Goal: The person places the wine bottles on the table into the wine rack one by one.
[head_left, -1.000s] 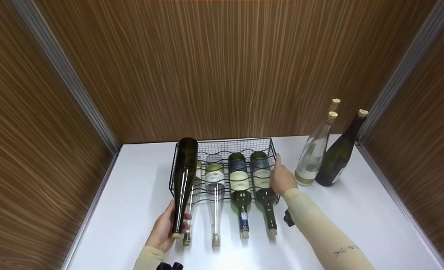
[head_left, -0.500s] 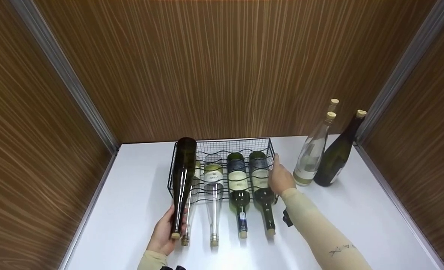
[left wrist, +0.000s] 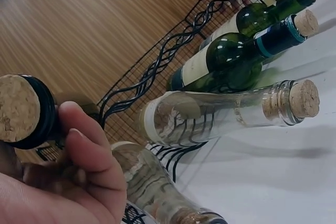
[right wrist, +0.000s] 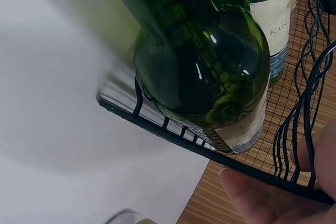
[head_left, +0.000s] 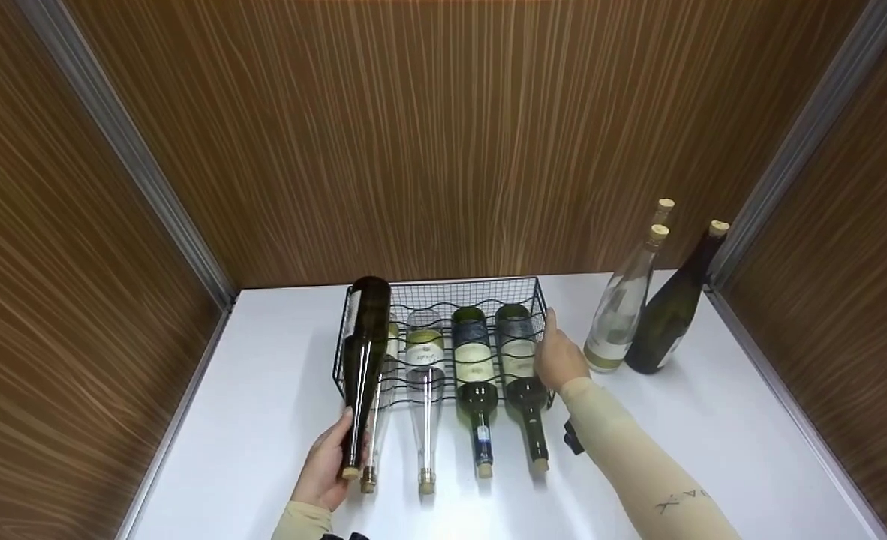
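Note:
My left hand [head_left: 323,466] holds a dark wine bottle [head_left: 365,352] by its neck, cork towards me and base away. The bottle lies over the left end of a black wire wine rack [head_left: 466,280], and a pale label shows along its left edge. In the left wrist view its cork [left wrist: 20,109] sits close beside curled fingers [left wrist: 86,148]. At the rack's right side, my right hand [head_left: 561,358] grips the wire frame; in the right wrist view its fingers [right wrist: 252,195] reach around the bars. Two clear bottles [head_left: 425,382] and two green bottles [head_left: 477,397] lie in the rack, necks towards me.
Right of the rack on the white table [head_left: 263,390] stand two clear corked bottles [head_left: 617,322], one mostly behind the other, and a dark corked bottle [head_left: 665,322]. Wood-grain panels [head_left: 443,135] enclose the table at the back and both sides.
The dark bottle has turned about its length, bringing its label into view on the left. My left fingers have shifted around its neck. My right hand stays on the rack.

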Demonstrator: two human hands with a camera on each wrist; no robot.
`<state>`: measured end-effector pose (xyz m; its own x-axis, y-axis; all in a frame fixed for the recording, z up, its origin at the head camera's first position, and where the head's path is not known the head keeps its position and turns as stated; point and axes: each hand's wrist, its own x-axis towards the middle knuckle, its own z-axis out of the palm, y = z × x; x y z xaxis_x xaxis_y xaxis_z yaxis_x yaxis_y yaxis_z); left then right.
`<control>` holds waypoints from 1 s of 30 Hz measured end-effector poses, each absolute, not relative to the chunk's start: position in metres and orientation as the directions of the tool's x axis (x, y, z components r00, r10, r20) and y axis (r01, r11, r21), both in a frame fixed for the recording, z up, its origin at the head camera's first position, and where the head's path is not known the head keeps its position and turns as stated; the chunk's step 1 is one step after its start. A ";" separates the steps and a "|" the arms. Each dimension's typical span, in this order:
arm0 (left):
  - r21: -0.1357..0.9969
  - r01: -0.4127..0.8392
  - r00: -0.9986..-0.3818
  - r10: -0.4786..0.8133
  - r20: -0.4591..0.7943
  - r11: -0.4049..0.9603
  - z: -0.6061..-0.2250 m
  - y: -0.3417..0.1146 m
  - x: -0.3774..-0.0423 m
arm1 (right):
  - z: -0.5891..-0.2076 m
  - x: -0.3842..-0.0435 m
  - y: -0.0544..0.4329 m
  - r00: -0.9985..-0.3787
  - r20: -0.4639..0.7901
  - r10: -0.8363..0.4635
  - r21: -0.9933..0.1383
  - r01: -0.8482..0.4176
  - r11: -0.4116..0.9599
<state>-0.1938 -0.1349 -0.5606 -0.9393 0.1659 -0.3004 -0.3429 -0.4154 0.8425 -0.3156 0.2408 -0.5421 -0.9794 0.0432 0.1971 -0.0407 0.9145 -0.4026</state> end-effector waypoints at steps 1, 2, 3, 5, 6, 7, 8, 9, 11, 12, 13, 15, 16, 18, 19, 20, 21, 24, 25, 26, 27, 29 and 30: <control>0.854 -0.338 -0.941 0.153 -0.302 -0.395 -0.560 -0.134 -0.194 | -0.542 -0.316 0.241 -0.980 0.195 0.043 -0.402 -0.040 0.915; 0.865 -0.333 -0.943 0.140 -0.302 -0.375 -0.559 -0.132 -0.193 | -0.542 -0.316 0.241 -0.979 0.197 0.042 -0.403 -0.042 0.914; 0.874 -0.330 -0.944 0.128 -0.304 -0.357 -0.558 -0.131 -0.193 | -0.542 -0.316 0.241 -0.979 0.201 0.040 -0.403 -0.046 0.914; 0.885 -0.324 -0.946 0.111 -0.305 -0.334 -0.557 -0.129 -0.193 | -0.543 -0.316 0.241 -0.978 0.204 0.037 -0.404 -0.050 0.913; 0.887 -0.323 -0.946 0.101 -0.307 -0.329 -0.556 -0.128 -0.193 | -0.543 -0.315 0.240 -0.979 0.203 0.035 -0.403 -0.051 0.914; 0.888 -0.321 -0.947 0.095 -0.307 -0.329 -0.556 -0.128 -0.193 | -0.543 -0.315 0.240 -0.979 0.201 0.034 -0.401 -0.050 0.915; 0.888 -0.319 -0.948 0.089 -0.307 -0.332 -0.556 -0.127 -0.193 | -0.543 -0.315 0.240 -0.979 0.200 0.032 -0.400 -0.051 0.915; 0.886 -0.318 -0.948 0.086 -0.308 -0.336 -0.556 -0.127 -0.192 | -0.544 -0.315 0.240 -0.980 0.199 0.028 -0.397 -0.055 0.916; 0.883 -0.316 -0.948 0.087 -0.305 -0.346 -0.556 -0.127 -0.192 | -0.544 -0.315 0.240 -0.980 0.198 0.025 -0.395 -0.056 0.917; 0.882 -0.316 -0.948 0.091 -0.304 -0.350 -0.556 -0.127 -0.192 | -0.544 -0.315 0.240 -0.980 0.198 0.024 -0.393 -0.057 0.918; 0.880 -0.316 -0.949 0.100 -0.300 -0.355 -0.556 -0.128 -0.192 | -0.544 -0.315 0.240 -0.979 0.200 0.024 -0.392 -0.058 0.918; 0.875 -0.318 -0.948 0.128 -0.291 -0.365 -0.556 -0.129 -0.192 | -0.545 -0.316 0.240 -0.977 0.211 0.022 -0.391 -0.064 0.918; 0.872 -0.318 -0.948 0.146 -0.283 -0.372 -0.556 -0.129 -0.191 | -0.545 -0.316 0.240 -0.976 0.215 0.023 -0.392 -0.065 0.918; 0.863 -0.320 -0.946 0.179 -0.269 -0.390 -0.556 -0.131 -0.191 | -0.545 -0.316 0.240 -0.974 0.225 0.023 -0.392 -0.068 0.917; 0.859 -0.320 -0.945 0.194 -0.262 -0.400 -0.556 -0.131 -0.191 | -0.545 -0.317 0.241 -0.973 0.229 0.023 -0.393 -0.071 0.917; 0.855 -0.322 -0.944 0.206 -0.257 -0.406 -0.557 -0.132 -0.191 | -0.546 -0.317 0.241 -0.972 0.232 0.022 -0.393 -0.073 0.917; 0.854 -0.321 -0.944 0.213 -0.253 -0.410 -0.557 -0.132 -0.191 | -0.546 -0.317 0.241 -0.972 0.235 0.023 -0.394 -0.073 0.916; 0.855 -0.320 -0.944 0.211 -0.253 -0.407 -0.558 -0.133 -0.191 | -0.546 -0.317 0.241 -0.971 0.238 0.027 -0.400 -0.073 0.913; 0.858 -0.319 -0.945 0.206 -0.255 -0.402 -0.558 -0.133 -0.192 | -0.546 -0.317 0.241 -0.972 0.235 0.027 -0.403 -0.072 0.913; 0.861 -0.317 -0.946 0.199 -0.256 -0.397 -0.559 -0.133 -0.192 | -0.546 -0.317 0.241 -0.972 0.232 0.028 -0.406 -0.070 0.911; 0.864 -0.315 -0.947 0.190 -0.258 -0.393 -0.559 -0.133 -0.192 | -0.546 -0.317 0.241 -0.973 0.229 0.029 -0.409 -0.069 0.910; 0.868 -0.308 -0.950 0.175 -0.259 -0.390 -0.559 -0.134 -0.192 | -0.545 -0.317 0.242 -0.975 0.222 0.029 -0.413 -0.067 0.908; 0.868 -0.306 -0.951 0.170 -0.258 -0.391 -0.559 -0.134 -0.191 | -0.545 -0.317 0.242 -0.976 0.216 0.030 -0.414 -0.064 0.908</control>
